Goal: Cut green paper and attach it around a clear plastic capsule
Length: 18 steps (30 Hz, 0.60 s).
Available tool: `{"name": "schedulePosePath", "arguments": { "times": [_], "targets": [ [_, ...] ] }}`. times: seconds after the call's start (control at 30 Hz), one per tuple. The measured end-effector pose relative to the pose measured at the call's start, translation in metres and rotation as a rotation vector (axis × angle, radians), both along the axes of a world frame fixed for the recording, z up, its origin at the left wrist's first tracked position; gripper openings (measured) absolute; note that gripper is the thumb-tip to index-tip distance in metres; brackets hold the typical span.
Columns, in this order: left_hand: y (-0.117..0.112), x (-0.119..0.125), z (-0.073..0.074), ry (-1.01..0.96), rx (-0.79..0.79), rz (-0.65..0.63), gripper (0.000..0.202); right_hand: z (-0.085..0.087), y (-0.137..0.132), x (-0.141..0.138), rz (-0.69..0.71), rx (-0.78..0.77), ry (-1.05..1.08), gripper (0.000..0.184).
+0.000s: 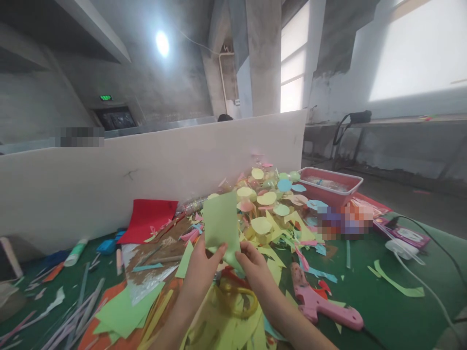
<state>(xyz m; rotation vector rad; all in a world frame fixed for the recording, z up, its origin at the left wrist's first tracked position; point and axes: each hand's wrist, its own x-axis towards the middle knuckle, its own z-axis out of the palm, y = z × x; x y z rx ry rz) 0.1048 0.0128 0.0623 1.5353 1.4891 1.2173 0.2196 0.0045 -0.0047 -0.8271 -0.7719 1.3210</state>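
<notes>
A light green sheet of paper (pixel 221 221) is held upright in front of me by its lower edge. My left hand (pixel 206 260) pinches its lower left part with the thumb in front. At the lower right corner, my right hand (pixel 251 262) grips the same sheet between thumb and fingers. Below the hands lies a yellow-handled pair of scissors (pixel 251 304), partly hidden, on yellow-green paper pieces (pixel 219 325). Just beyond the sheet are several round paper discs (pixel 261 225) in yellow, green, blue and pink, heaped with cut scraps.
A pink glue gun (pixel 328 311) lies at right on the green tabletop (pixel 368 311). A pink basin (pixel 330 187) stands behind it. Green sheets (pixel 127 308), red paper (pixel 148 221) and a glue stick (pixel 76 253) lie at left. A white partition (pixel 109 180) runs along the back.
</notes>
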Motion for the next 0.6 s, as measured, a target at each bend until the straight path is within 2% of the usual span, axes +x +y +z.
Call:
{"name": "schedulePosePath", "arguments": {
  "times": [0.3,0.6],
  "targets": [
    [-0.0011,0.0024,-0.0013,0.023,0.001,0.024,0.037,-0.0012,0.0006,0.0003,-0.029,-0.007,-0.043,0.039],
    [0.0018,0.0005,-0.0061,0.005,-0.004,0.022,0.043,-0.0008,-0.0006,-0.0010,0.033,-0.099,0.054,0.035]
  ]
}}
